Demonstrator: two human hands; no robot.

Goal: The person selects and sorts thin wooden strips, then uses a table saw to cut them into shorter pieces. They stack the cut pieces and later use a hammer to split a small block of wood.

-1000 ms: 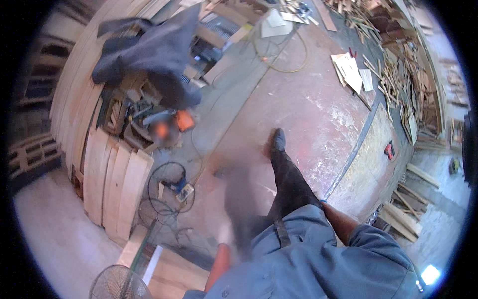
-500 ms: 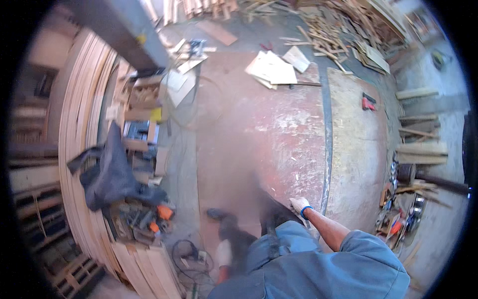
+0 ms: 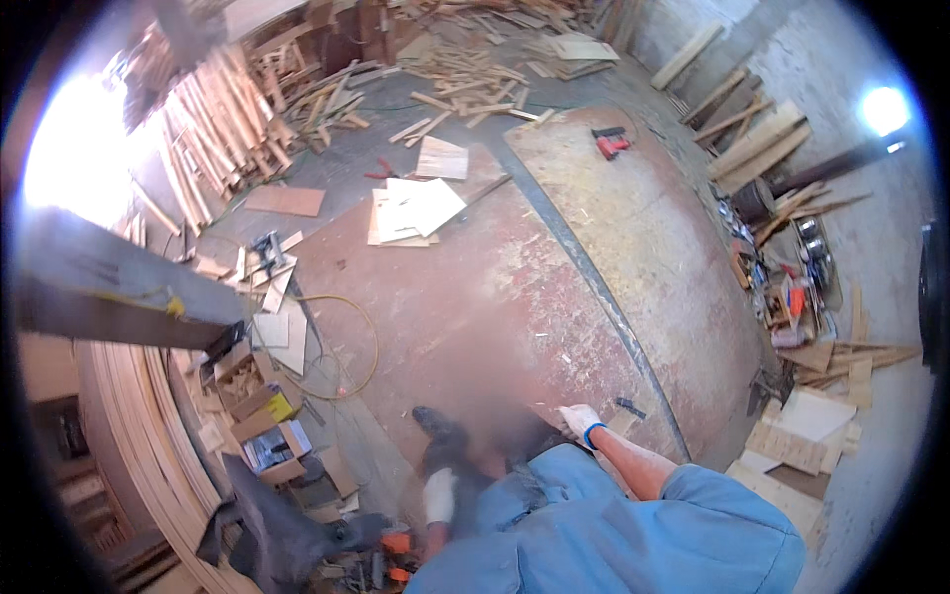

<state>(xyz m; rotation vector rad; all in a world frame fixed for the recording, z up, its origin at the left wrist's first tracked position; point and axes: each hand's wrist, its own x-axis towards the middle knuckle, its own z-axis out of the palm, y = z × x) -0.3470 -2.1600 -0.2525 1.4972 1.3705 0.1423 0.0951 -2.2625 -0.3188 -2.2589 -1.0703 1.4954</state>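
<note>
My right hand (image 3: 576, 422), in a white glove with a blue band at the wrist, is in front of my body over the worn reddish board (image 3: 465, 287). Its fingers are drawn together and point left; what they hold, if anything, I cannot make out. A small black object (image 3: 629, 407) lies just right of it. My left hand (image 3: 440, 495), also gloved in white, hangs low beside my dark trouser leg, its fingers too unclear to read. A blurred smear covers the middle of the view. My dark shoe (image 3: 435, 424) stands on the board.
Thin pale panels (image 3: 416, 210) lie ahead, near red-handled pliers (image 3: 379, 169). A red and black power tool (image 3: 611, 144) rests on the far right board. A grey post (image 3: 119, 282), boxes (image 3: 277, 445) and a yellow hose (image 3: 374, 346) are left. Wood strips (image 3: 465, 84) lie beyond.
The view has turned to the right, so the panels and post appear further left. My right hand shows slightly lower and further left. The small black object beside it has come into sight.
</note>
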